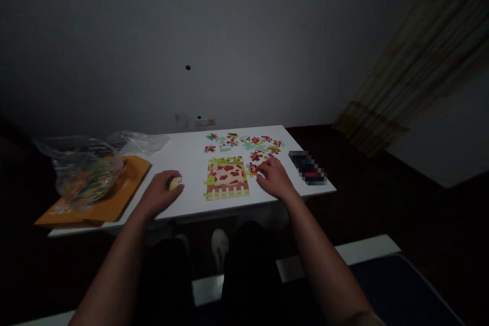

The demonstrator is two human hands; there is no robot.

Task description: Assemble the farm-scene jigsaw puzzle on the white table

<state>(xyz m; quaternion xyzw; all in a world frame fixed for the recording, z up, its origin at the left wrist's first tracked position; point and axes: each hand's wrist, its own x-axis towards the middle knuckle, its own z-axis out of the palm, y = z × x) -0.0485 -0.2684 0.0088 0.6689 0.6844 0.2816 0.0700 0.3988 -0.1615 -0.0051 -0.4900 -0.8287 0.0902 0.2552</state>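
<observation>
My left hand (160, 192) is over the left part of the white table, its thumb and fingers closed on a pale yellow puzzle piece (175, 183). In front of me lies a joined jigsaw section (228, 178) with brown-red patches on pink, green along the top and a white fence along the bottom. My right hand (273, 177) rests just right of it, fingers bent down on a small colourful puzzle piece (252, 167); the fingertips are partly hidden. Several loose puzzle pieces (257, 143), red, teal and yellow, are scattered beyond the section.
On the left of the table (183, 150) lies an orange-brown envelope (132, 181) with a clear plastic bag (89, 178) of colourful bits on it. Another clear bag (137, 141) is behind. A dark, pixelated object (306, 167) lies near the right edge. The wall stands behind.
</observation>
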